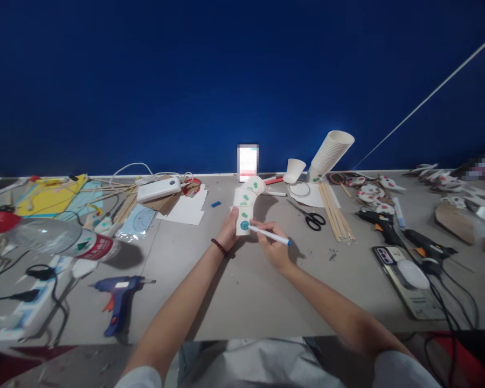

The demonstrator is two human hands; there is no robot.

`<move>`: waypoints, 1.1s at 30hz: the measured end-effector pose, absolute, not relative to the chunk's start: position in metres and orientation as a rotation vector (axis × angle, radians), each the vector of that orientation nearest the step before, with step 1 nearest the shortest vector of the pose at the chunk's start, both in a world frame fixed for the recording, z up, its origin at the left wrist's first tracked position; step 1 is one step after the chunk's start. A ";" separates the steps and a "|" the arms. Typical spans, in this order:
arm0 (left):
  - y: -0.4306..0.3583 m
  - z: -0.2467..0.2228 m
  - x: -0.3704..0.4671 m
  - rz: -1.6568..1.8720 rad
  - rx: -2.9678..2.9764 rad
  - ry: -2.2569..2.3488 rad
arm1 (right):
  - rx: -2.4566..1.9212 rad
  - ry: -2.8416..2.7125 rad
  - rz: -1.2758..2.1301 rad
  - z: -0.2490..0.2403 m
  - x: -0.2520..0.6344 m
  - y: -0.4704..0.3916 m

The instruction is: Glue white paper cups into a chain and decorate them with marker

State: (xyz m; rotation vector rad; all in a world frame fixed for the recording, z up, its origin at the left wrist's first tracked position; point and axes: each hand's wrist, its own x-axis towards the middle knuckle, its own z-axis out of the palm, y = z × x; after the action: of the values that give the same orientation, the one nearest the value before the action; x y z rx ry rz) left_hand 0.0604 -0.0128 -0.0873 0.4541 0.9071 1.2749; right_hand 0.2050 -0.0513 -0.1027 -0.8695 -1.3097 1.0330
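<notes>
My left hand (228, 229) is closed around the left side of a chain of white paper cups (243, 200), joined end to end and bending right at the far end. Green spots mark the cups, and a round blue patch (244, 225) is on the nearest one. My right hand (274, 245) grips a white marker (272, 235) with a blue end, its tip at the blue patch. A small blue cap (215, 204) lies on the table left of the cups.
Black scissors (312, 216), wooden sticks (333, 213) and a leaning stack of paper cups (332, 153) are at the right. Glue guns (382, 223) and a phone (408, 285) lie farther right. Leftward are a blue glue gun (120, 299), a plastic bottle (60, 237) and a power strip (36, 302).
</notes>
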 end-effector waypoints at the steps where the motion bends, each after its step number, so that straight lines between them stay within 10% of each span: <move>1: -0.013 -0.087 0.060 1.273 0.449 0.905 | -0.864 -1.309 1.034 -0.103 0.205 -0.051; 33: -0.013 -0.076 0.061 1.322 0.372 0.844 | -0.875 -1.306 0.983 -0.099 0.205 -0.055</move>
State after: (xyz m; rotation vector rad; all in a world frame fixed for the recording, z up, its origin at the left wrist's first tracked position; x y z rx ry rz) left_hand 0.0607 -0.0133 -0.0756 0.3723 0.8439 1.3221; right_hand 0.2050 -0.0546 -0.0986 -0.8752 -1.3062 0.9826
